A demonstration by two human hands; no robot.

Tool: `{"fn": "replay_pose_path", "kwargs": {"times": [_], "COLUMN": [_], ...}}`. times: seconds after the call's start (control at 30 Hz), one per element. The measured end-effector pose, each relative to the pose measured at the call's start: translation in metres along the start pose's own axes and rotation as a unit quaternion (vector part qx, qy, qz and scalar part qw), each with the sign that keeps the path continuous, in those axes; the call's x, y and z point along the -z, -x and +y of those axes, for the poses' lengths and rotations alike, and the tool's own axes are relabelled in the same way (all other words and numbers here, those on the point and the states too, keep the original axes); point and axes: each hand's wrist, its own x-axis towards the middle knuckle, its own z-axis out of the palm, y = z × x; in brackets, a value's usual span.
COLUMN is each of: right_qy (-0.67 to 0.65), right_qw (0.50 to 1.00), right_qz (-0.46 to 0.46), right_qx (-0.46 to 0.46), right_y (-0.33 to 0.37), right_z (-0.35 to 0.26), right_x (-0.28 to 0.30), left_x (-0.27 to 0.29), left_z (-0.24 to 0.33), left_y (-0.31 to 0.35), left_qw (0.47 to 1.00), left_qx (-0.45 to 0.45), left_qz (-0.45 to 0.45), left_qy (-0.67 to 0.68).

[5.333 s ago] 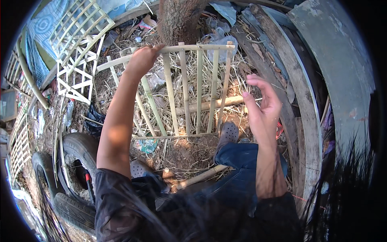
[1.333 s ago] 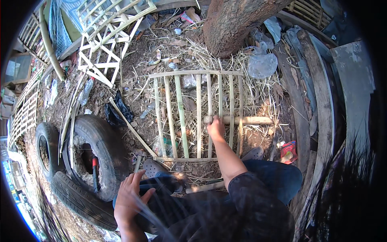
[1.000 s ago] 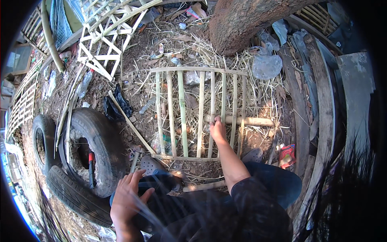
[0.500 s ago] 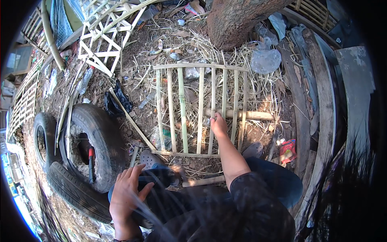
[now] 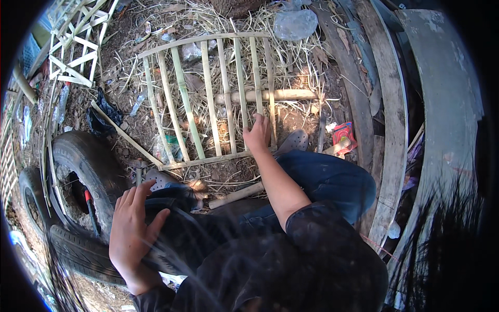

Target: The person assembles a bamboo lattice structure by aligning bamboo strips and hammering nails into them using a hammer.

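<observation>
A bamboo frame (image 5: 210, 99) of several upright slats between two rails lies in front of me, over straw-like shavings. My right hand (image 5: 257, 134) is at its near right part, with fingers curled against the slats close to the near rail. Whatever those fingers pinch is hidden. My left hand (image 5: 134, 226) is raised above my left thigh, its fingers apart and holding nothing. A round bamboo pole (image 5: 296, 94) lies crosswise beneath the frame's right side.
Worn tires (image 5: 86, 151) stand at the left, with a red-handled tool (image 5: 90, 208) inside one. Farther left is a white lattice (image 5: 78, 52). Long planks (image 5: 387, 78) run along the right. A short pole (image 5: 236, 195) and a red packet (image 5: 343, 138) lie near my feet.
My right hand has moved nearer and slightly right along the slats, toward the near rail. The view has shifted, so the frame appears farther left and higher. My left hand stays open.
</observation>
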Motion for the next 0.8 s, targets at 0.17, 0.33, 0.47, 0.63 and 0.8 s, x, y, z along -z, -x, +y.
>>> {"fn": "replay_pose_path", "kwargs": {"times": [0.17,0.33,0.47,0.63,0.8], "right_qy": [-0.014,-0.040,-0.054,-0.038,0.011], "right_qw": [0.993,0.987,0.980,0.986,0.981], "right_qz": [-0.072,-0.126,-0.152,-0.144,-0.170], "right_qx": [-0.093,-0.088,-0.117,-0.075,-0.091], "right_y": [0.014,0.005,-0.002,-0.010,-0.002], "right_z": [0.060,0.067,0.059,0.072,0.097], "right_x": [0.017,0.016,0.019,0.029,0.030], "left_x": [0.004,0.002,-0.001,0.014,0.027], "left_z": [0.005,-0.002,-0.004,-0.010,-0.023], "left_y": [-0.006,-0.006,-0.004,-0.016,-0.025], "left_qw": [0.997,0.993,0.991,0.989,0.991], "left_qx": [-0.071,-0.110,-0.107,-0.094,-0.060], "left_qz": [-0.010,0.008,-0.037,-0.085,-0.019], "left_qy": [-0.003,-0.033,-0.073,-0.077,-0.117]}}
